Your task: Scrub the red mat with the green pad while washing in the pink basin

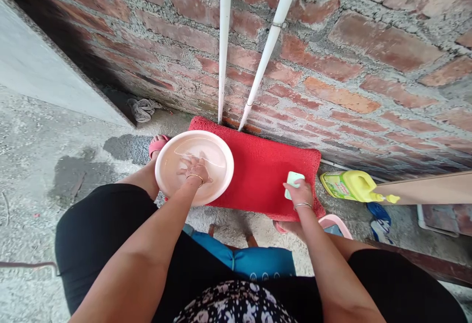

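Observation:
My left hand (195, 168) is dipped in the water of a pale pink basin (224, 185), its fingers spread and holding nothing. The basin rests on the left end of a red cloth-covered low bench (258, 168). Toward the bench's right end, my right hand (301, 192) grips a pale green bar of soap (294, 180) by its right side, thumb across the near edge. The bar is at or just above the red cloth; I cannot tell whether it touches.
A yellow detergent jug (348, 185) lies right of the bench, near blue-and-white slippers (381, 220) and a partly hidden pink tub (337, 224). White pipes (258, 77) run down the brick wall behind. A rag (142, 109) lies at the left by a grey panel (55, 62).

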The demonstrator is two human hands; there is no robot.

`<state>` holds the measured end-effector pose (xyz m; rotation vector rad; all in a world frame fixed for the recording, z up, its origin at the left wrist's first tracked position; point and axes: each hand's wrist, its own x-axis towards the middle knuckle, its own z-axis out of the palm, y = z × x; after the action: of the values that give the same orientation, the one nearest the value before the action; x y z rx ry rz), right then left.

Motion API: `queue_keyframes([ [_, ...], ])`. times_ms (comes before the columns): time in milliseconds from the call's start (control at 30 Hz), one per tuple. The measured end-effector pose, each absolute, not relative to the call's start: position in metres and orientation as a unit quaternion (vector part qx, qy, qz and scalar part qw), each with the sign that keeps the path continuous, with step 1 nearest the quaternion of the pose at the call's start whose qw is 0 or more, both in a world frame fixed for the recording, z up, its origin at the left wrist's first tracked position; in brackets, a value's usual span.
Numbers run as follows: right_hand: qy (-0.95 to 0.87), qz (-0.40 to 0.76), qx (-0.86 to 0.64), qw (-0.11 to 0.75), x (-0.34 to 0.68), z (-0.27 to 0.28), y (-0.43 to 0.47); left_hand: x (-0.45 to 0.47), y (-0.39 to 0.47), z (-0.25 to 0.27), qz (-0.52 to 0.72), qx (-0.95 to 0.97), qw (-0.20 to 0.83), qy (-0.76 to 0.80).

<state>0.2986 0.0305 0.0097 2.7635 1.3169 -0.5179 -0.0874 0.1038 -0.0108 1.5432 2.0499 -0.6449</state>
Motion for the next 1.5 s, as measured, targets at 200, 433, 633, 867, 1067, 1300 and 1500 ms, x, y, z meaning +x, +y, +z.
queue_keyframes([
  [200, 0.55, -0.286, 0.784, 0.021, 0.134, -0.003, 0.052, -0.087, 0.103, -0.007, -0.237, 0.566, 0.251, 0.749],
  [433, 0.62, -0.293, 0.725, 0.063, 0.106, -0.012, 0.05, -0.086, 0.103, -0.005, -0.226, 0.559, 0.266, 0.753],
  [633, 0.525, -0.249, 0.81, 0.085, 0.203, -0.006, 0.038, -0.085, 0.104, -0.002, -0.236, 0.553, 0.268, 0.753],
  [867, 0.402, -0.182, 0.891, 0.112, 0.301, 0.007, 0.005, -0.085, 0.102, -0.001, -0.232, 0.562, 0.256, 0.751],
  [1067, 0.457, -0.238, 0.857, 0.024, 0.221, 0.004, 0.012, -0.085, 0.102, -0.004, -0.236, 0.56, 0.249, 0.754],
  [1300, 0.584, -0.354, 0.726, 0.077, 0.068, -0.007, 0.002, -0.086, 0.102, -0.007, -0.221, 0.568, 0.255, 0.751],
  [1500, 0.633, -0.325, 0.694, 0.112, 0.106, -0.005, -0.001, -0.087, 0.103, -0.01, -0.228, 0.564, 0.252, 0.753],
])
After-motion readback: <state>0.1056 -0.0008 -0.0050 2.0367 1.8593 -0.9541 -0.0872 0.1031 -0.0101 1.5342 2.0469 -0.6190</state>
